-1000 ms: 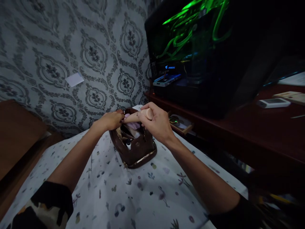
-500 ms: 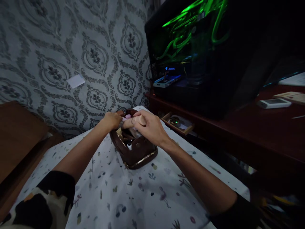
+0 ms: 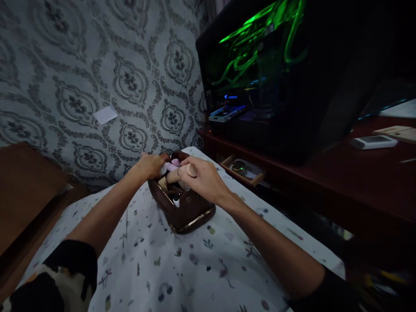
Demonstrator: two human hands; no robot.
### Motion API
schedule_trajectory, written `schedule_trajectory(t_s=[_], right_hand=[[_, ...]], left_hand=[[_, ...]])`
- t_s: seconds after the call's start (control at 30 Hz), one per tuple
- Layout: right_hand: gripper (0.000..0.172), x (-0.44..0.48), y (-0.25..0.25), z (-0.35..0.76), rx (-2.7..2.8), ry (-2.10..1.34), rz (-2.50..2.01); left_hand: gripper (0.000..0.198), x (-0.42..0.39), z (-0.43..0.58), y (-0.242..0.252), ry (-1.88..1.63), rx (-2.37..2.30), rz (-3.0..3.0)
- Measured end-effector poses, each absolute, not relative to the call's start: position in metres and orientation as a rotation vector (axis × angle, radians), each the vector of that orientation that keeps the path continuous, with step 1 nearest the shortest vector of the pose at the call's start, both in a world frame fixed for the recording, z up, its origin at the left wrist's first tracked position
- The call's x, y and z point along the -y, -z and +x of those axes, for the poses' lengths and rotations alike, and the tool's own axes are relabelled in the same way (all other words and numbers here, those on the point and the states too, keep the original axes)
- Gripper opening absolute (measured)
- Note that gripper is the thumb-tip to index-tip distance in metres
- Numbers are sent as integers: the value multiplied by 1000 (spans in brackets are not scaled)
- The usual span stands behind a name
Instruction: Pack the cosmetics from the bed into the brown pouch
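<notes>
An unzipped brown makeup bag [image 3: 195, 214] with a gold zipper lies on the bedding. My left hand [image 3: 150, 166] is closed on the bag's far left rim, its fingertips partly hidden. In my right hand [image 3: 205, 175] is a beige cosmetic tube [image 3: 173, 176] with a pale rounded cap, tilted over the bag's opening. A pink-capped bottle [image 3: 175, 162] stands between the two hands, towards the back of the bag. Closer to me inside the bag, a small white bottle with a dark top [image 3: 176, 200] shows, among other items too dark to name.
White patterned bedding [image 3: 182, 268] spreads under the bag. To the right, an open drawer [image 3: 256, 178] juts from a dark red desk [image 3: 341, 177] bearing a computer case [image 3: 260, 121] lit green. A brown wooden panel [image 3: 29, 190] stands at left, near the patterned wall [image 3: 136, 82].
My right hand and the beige tube have shifted very slightly left and down. My left hand keeps its hold on the bag's rim. The view has moved a little.
</notes>
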State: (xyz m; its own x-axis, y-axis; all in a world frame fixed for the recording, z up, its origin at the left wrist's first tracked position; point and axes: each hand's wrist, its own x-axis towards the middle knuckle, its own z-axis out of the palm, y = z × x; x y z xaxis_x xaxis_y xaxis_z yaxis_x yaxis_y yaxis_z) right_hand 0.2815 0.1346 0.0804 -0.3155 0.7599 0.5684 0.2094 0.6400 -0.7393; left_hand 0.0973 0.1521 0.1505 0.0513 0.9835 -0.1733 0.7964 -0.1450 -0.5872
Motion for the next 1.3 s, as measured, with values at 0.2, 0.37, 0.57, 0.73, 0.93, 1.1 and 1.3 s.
schedule_trajectory(t_s=[0.2,0.37,0.57,0.73,0.93,1.1,1.3], right_hand=[[29,-134,-69,272,2054,-551,-701],[34,-136,-59,266,2339,-525,-604],[24,-130,-67,273,2400,-448,-733],[15,-128,-82,269,2514,-358,-881],[14,-140,-79,248,2450,-374,-880],[27,-142,-78,246,2396,-434,-890],[15,-145,-81,250,2477,-454,-734]], left_hand=[[47,-145,90,-163,-632,1791,-2010],[34,-142,84,-165,-567,1840,-1964],[32,-134,84,-167,-500,1849,-1945],[31,-128,88,-175,-342,1867,-1941],[36,-123,90,-179,-316,1854,-1872],[37,-121,93,-174,-336,1848,-1880],[36,-117,93,-173,-368,1841,-1866]])
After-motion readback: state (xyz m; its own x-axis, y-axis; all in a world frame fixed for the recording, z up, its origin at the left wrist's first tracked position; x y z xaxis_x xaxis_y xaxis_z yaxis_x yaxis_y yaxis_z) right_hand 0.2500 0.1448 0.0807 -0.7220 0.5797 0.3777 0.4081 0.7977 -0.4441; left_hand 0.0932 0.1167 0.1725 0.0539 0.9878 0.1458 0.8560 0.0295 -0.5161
